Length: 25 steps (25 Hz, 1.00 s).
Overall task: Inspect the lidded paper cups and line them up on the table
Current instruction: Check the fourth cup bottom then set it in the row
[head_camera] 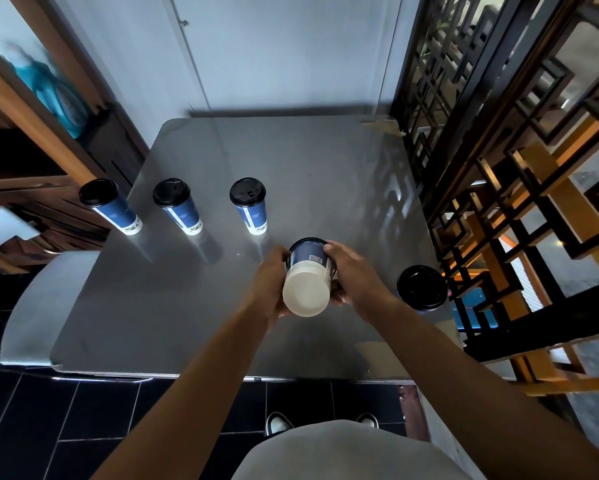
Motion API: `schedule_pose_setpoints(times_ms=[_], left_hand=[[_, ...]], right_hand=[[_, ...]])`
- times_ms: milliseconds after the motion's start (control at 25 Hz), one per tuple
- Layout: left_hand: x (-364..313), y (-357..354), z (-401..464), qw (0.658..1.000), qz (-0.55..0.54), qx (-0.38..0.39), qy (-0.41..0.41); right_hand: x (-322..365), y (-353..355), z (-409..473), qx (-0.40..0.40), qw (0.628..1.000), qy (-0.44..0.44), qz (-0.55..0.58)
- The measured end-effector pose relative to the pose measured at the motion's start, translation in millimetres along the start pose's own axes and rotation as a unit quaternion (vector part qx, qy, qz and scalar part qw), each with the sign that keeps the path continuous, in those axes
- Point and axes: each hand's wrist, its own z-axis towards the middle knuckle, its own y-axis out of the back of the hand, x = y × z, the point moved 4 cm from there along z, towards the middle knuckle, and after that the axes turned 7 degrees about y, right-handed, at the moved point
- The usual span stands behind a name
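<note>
Both hands, left hand (270,271) and right hand (351,275), clasp the tipped paper cup (308,277) by its sides above the bench (325,174) (white base toward the camera). It looks light and thin-walled, likely crushable, so hold it gently around the mid-wall, away from the black lid.

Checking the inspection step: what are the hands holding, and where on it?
Both hands, left hand and right hand, grip one lidded paper cup by its opposite sides, white base tipped toward the camera.

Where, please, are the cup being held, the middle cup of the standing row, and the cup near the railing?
held cup (307,296): head view, white base.
middle row cup (172,192): head view, black lid.
cup near the railing (422,287): head view, black lid.
</note>
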Motion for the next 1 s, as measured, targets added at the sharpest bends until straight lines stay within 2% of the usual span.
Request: schedule_pose_setpoints(times_ms=[120,400,720,1000], left_hand=[[-1.7,-6.6,-2.8,0.999,-0.002,0.04,-0.01],[1.0,-5.3,-6.8,0.993,-0.115,0.034,0.013],[1.7,-11.3,-13.7,0.996,-0.081,0.019,0.025],[-1.1,-1.9,-4.7,0.998,-0.004,-0.056,-0.029]], right_hand=[[2.7,0.8,-0.3,0.0,1.0,0.005,-0.016],[17.6,6.2,-4.3,-0.004,0.999,-0.005,0.037],[18.4,10.8,2.4,-0.028,0.999,-0.009,0.027],[9.3,5.2,0.6,-0.005,0.994,-0.044,0.099]])
